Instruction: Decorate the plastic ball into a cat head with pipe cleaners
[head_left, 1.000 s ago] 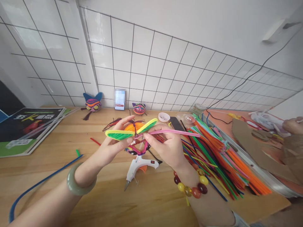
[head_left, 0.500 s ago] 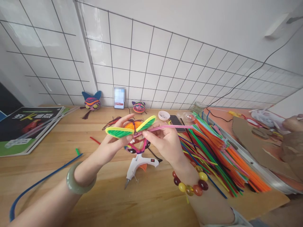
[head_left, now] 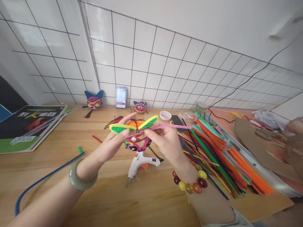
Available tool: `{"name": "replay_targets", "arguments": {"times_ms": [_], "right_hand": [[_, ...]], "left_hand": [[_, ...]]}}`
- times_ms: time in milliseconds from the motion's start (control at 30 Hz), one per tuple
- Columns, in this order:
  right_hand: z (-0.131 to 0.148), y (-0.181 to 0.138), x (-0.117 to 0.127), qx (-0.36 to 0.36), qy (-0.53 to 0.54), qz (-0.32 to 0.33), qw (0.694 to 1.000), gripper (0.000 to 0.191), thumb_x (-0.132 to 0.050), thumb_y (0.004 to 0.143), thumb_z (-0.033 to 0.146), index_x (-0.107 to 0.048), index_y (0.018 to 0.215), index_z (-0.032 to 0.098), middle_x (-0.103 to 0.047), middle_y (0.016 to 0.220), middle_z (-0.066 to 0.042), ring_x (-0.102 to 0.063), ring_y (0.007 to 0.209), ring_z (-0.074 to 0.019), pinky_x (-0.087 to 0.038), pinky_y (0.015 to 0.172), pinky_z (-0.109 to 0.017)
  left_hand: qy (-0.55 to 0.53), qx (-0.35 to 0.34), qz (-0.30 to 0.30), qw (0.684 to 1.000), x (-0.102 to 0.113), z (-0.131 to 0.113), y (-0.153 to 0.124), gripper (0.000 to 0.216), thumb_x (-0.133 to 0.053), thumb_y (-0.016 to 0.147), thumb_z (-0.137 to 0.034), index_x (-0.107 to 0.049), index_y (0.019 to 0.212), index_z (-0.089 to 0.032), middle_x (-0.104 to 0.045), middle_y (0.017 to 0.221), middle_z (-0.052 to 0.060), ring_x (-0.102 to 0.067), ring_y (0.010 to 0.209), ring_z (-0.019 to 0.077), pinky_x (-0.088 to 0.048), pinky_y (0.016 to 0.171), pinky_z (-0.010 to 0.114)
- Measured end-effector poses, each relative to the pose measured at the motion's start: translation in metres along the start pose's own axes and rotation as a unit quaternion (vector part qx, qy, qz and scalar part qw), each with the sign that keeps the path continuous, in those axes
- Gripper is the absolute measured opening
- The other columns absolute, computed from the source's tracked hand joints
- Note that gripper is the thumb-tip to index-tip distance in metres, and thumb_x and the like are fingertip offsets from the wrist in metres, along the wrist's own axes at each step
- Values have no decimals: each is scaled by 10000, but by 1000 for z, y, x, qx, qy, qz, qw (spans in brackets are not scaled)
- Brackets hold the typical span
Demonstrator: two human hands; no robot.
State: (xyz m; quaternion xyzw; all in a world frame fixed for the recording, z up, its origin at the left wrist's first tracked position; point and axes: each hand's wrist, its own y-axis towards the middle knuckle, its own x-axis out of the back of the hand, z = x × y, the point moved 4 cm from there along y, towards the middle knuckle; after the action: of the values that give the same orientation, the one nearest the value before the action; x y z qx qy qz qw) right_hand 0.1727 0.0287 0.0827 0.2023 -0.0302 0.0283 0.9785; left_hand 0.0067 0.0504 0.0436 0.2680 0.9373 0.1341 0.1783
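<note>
A colourful pipe-cleaner animal head (head_left: 136,145) with black eyes is held up at the middle of the bench. Two green ears with yellow edges (head_left: 149,123) stick out from its top. My left hand (head_left: 111,142) is closed on it from the left, its thumb pressed at the base of the left ear. With thumb and fingers, my right hand (head_left: 165,142) pinches a pink pipe cleaner (head_left: 177,126), which runs across below the ears and extends out to the right. Part of the head is hidden behind my fingers. Just below lies a white glue gun (head_left: 142,162).
Pipe cleaners in many colours (head_left: 217,148) lie at right. Behind stand two finished animal heads, one blue-eared (head_left: 94,101), one small (head_left: 140,107), a phone (head_left: 121,97) and a pink bowl (head_left: 165,115). A magazine (head_left: 33,126) lies left. Another person's hand (head_left: 295,125) shows far right.
The left ear now sits more level, and my left thumb has shifted up onto the pink strip near the ear's base. The whole view has moved slightly.
</note>
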Motion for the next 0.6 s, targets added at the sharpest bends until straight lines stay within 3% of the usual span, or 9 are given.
{"name": "replay_targets", "arguments": {"times_ms": [233, 400, 600], "right_hand": [[-4, 0, -1, -2, -4, 10, 1000, 81, -720, 797, 295, -716, 811, 215, -756, 830, -28, -706, 800, -185, -599, 710, -328], [-7, 0, -2, -5, 0, -1, 1000, 47, -713, 787, 257, -712, 778, 210, -734, 790, -22, -690, 754, -176, -581, 682, -315], [-5, -1, -4, -15, 4, 8, 1000, 77, -713, 795, 289, -704, 781, 214, -731, 792, -23, -692, 767, -185, -582, 693, -328]], "left_hand": [[45, 44, -7, 998, -2, 1, -4, 745, -733, 863, -364, -382, 1519, -327, -591, 1430, 111, -623, 1234, 332, -535, 1000, 446], [90, 51, -38, 994, -6, -4, -3, 753, -772, 825, -360, -418, 1489, -321, -635, 1353, 100, -658, 1174, 310, -562, 964, 413], [106, 25, -8, 994, -12, -8, 0, 830, -820, 772, -321, -404, 1490, -308, -690, 1269, 96, -687, 1111, 298, -580, 915, 392]]}}
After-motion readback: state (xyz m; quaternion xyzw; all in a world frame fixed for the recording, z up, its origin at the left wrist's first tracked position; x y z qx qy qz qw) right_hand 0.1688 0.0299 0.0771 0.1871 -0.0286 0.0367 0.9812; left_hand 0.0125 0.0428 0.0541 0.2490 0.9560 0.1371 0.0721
